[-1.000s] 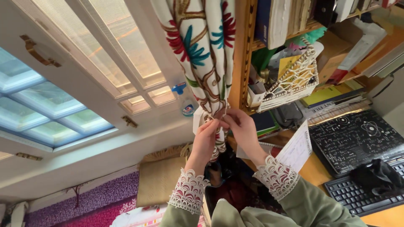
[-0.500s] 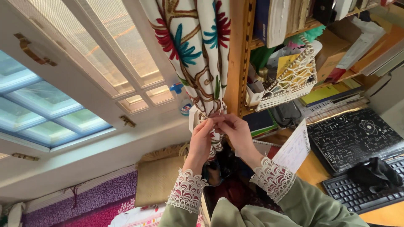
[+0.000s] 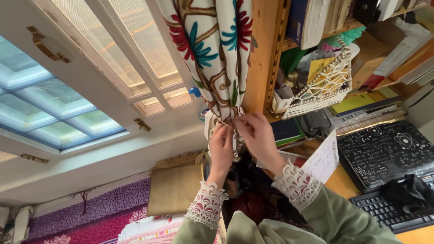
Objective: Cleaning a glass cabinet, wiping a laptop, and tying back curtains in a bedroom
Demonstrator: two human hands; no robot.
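Up in the left part of the frame is a white window (image 3: 68,90) with frosted panes. Right of it, in the top middle, hangs the flowered curtain (image 3: 217,49), bunched tight where the hands meet. The left hand (image 3: 221,147) pinches a thin pale tie cord (image 3: 222,122) at the bunch. The right hand (image 3: 258,135) pinches the cord too, just beside it. To do this well, keep the cloth gathered snug and pull both ends evenly. Further right stands a wooden bookshelf (image 3: 262,54) with a woven basket (image 3: 323,83), and a black keyboard (image 3: 391,210) sits low right. The knot itself is hidden by the fingers, so maybe it is only half done.
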